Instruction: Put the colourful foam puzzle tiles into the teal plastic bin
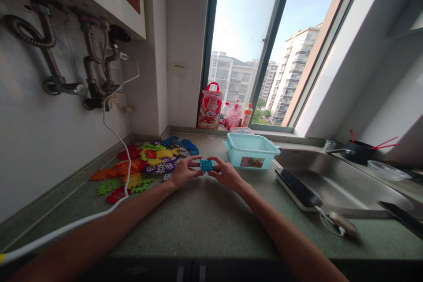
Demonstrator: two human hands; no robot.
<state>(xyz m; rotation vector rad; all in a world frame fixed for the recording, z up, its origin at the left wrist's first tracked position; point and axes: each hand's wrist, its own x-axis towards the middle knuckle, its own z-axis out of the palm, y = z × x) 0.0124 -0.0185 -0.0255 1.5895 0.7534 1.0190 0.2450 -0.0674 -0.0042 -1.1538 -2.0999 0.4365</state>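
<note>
A small blue toy block with notched edges (206,166) is held up between my two hands over the counter. My left hand (186,172) pinches its left side with thumb and fingers. On the opposite side, my right hand (226,173) grips it the same way. Beside my left hand lies a loose pile of notched plastic building pieces (165,153) in red, orange, yellow, green, purple and blue. Some of the purple ones carry white window shapes. A light blue plastic basket (253,144) stands behind and to the right of my right hand.
A white cable (112,130) hangs across the left side, in front of the pile. At the right, a phone (299,187) lies by the steel sink (343,176). A red bag (210,110) and bottles (234,116) stand on the windowsill. Pipes (89,61) run along the left wall.
</note>
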